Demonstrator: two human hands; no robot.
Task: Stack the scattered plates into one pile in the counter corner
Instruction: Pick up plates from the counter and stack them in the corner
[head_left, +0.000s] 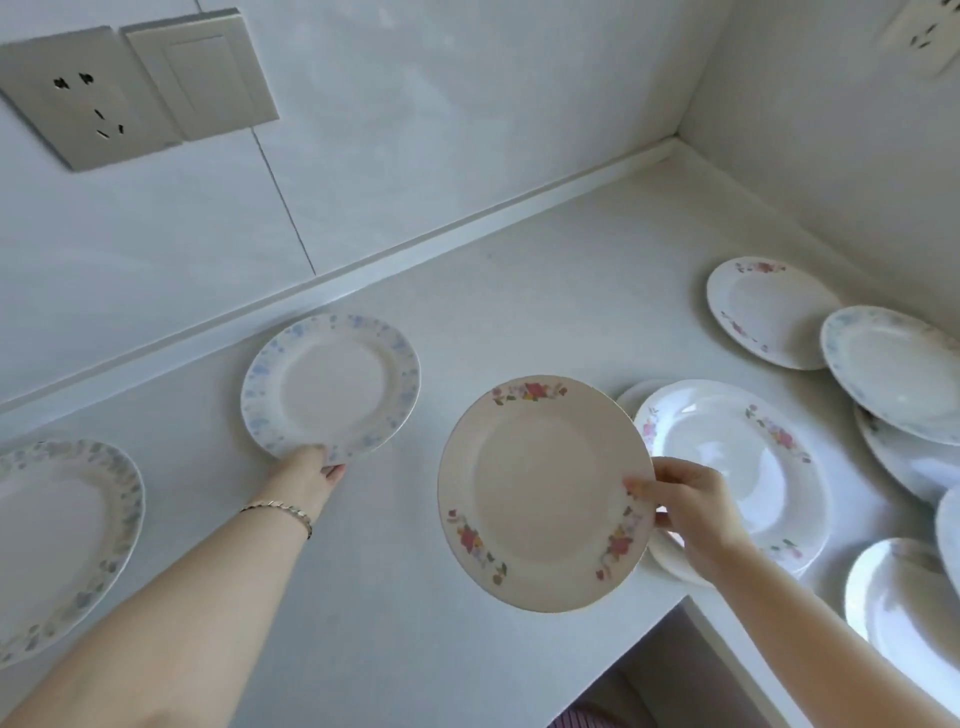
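Note:
My right hand (691, 512) pinches the right rim of a cream plate with red flowers (543, 493) and holds it above the white counter (519, 291). My left hand (311, 467) grips the near rim of a blue-speckled plate (332, 387) that lies by the back wall. Another blue-patterned plate (57, 535) sits at the far left. Behind my right hand lies a white floral plate (737, 457) on top of another plate. Near the corner are a pink-flowered plate (769, 312) and a pale blue plate (893, 379) overlapping others.
More white plates (904, 608) lie along the right wall. The counter's front edge (675, 608) cuts inward below my right hand. A socket and switch (140, 88) are on the back wall, another socket (924, 31) on the right wall.

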